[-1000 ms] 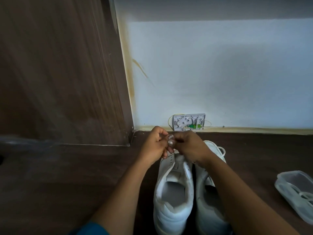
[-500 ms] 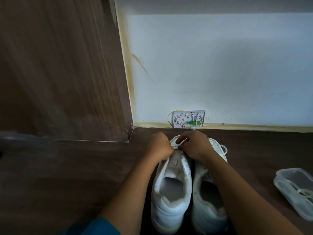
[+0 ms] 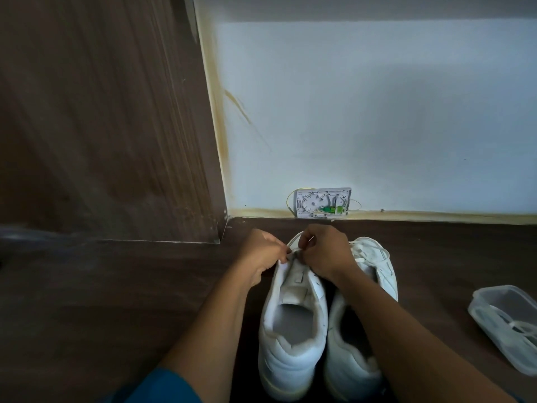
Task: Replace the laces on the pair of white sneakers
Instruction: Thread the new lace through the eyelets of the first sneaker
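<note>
the left hand [image 3: 263, 254] and right hand [image 3: 325, 251] meet over the front of the left shoe [image 3: 290, 359], near the floor's [image 3: 116, 301] far edge. both pinch its lace [image 3: 294, 251] with curled fingers.

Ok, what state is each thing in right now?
Left hand: pinching the lace at the sneaker's toe end.
Right hand: pinching the same lace.
Sneaker under the hands: upright, upper eyelets empty.
Other sneaker: upright, laced near the toe.
Plastic container: lidless, white lace inside.
Wall box: cover off, wiring exposed.
</note>
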